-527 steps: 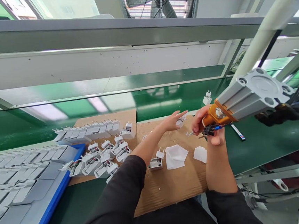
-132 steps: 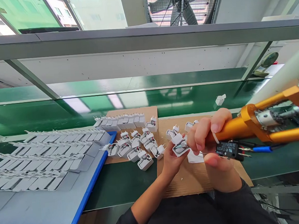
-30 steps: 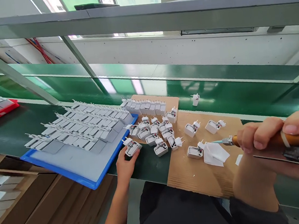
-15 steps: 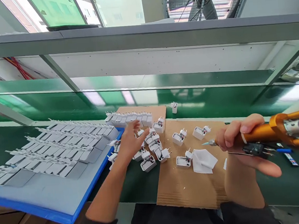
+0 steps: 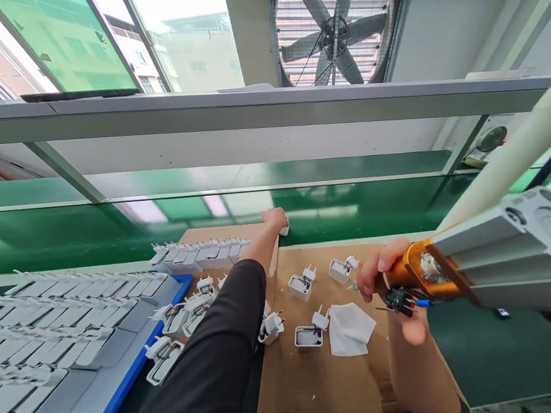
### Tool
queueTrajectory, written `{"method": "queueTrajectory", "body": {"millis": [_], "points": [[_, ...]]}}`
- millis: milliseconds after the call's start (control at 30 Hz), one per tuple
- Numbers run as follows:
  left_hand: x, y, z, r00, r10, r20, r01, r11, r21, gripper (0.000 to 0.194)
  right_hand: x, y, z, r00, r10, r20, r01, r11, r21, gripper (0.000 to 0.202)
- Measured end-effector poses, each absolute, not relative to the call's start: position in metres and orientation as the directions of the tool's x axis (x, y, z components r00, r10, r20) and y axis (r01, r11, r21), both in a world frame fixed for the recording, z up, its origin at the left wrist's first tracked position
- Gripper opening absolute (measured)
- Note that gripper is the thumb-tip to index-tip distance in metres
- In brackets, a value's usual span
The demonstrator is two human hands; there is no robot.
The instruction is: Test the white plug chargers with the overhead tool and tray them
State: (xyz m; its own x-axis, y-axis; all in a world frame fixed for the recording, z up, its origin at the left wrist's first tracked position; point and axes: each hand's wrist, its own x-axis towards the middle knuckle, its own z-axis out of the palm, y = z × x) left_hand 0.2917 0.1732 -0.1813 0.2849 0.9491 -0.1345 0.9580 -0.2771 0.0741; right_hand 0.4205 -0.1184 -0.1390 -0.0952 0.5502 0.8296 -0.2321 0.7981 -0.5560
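Observation:
My left hand (image 5: 275, 219) reaches to the far edge of the cardboard, its fingers closed on a white adapter (image 5: 284, 227) that is mostly hidden. In my right hand (image 5: 388, 274) is an orange and grey tool (image 5: 420, 268) with a pointed tip aimed left; a small black part (image 5: 399, 300) with wires sits against the same hand. Open white adapter housings with plugs, such as this one (image 5: 309, 336), lie on the cardboard (image 5: 320, 389). More housings (image 5: 166, 359) are partly covered by my left sleeve.
At the left, a blue-edged tray (image 5: 114, 400) holds rows of white adapters (image 5: 73, 314). Another row (image 5: 202, 256) stands behind. White paper (image 5: 351, 330) lies on the cardboard. A metal shelf beam (image 5: 257, 111) crosses above the green bench (image 5: 491, 355).
My left hand has moved away from the cluster of housings to the lone adapter at the back and closed on it. The view has shifted right and up; more of the tool shows.

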Motion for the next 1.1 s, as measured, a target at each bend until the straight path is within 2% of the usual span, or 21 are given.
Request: {"method": "queueTrajectory", "body": {"millis": [167,300,367,467,567,700,900,1000,1100], "points": [[0.298,0.163,-0.171,0.439,0.889,-0.133,0.895,-0.445,-0.021,0.034,0.415,-0.12,-0.129,-0.063,0.556,0.829,-0.233,0.799,-0.554,0.061],[0.289,0.13,-0.152,0.653,0.752,-0.09,0.752,-0.658,-0.041,0.053,0.411,-0.121,-0.123,-0.011,0.536,0.844,-0.206,0.825,-0.527,0.051],[0.273,0.102,-0.141,0.78,0.624,-0.051,0.621,-0.782,-0.054,0.053,0.41,-0.121,-0.122,0.014,0.534,0.845,-0.201,0.83,-0.521,0.05],[0.24,0.047,-0.127,0.963,0.267,0.05,0.27,-0.957,-0.103,0.043,0.409,-0.123,-0.122,0.046,0.552,0.833,-0.183,0.824,-0.536,0.051],[0.21,-0.012,-0.122,0.993,0.006,0.119,0.017,-0.996,-0.089,0.035,0.41,-0.125,-0.123,0.075,0.563,0.823,-0.151,0.822,-0.549,0.052],[0.189,-0.071,-0.135,0.964,-0.205,0.17,-0.197,-0.978,-0.062,0.02,0.408,-0.128,-0.121,0.079,0.569,0.818,-0.104,0.821,-0.561,0.052],[0.194,-0.1,-0.178,0.932,-0.325,0.159,-0.338,-0.939,0.065,0.028,0.407,-0.128,-0.12,0.089,0.563,0.821,-0.075,0.826,-0.559,0.052],[0.195,-0.1,-0.193,0.939,-0.306,0.16,-0.323,-0.942,0.089,0.033,0.407,-0.128,-0.119,0.094,0.578,0.81,-0.036,0.815,-0.578,0.053],[0.186,-0.103,-0.207,0.943,-0.216,0.254,-0.233,-0.972,0.037,0.037,0.408,-0.128,-0.117,0.093,0.592,0.8,-0.008,0.804,-0.594,0.055]]}}
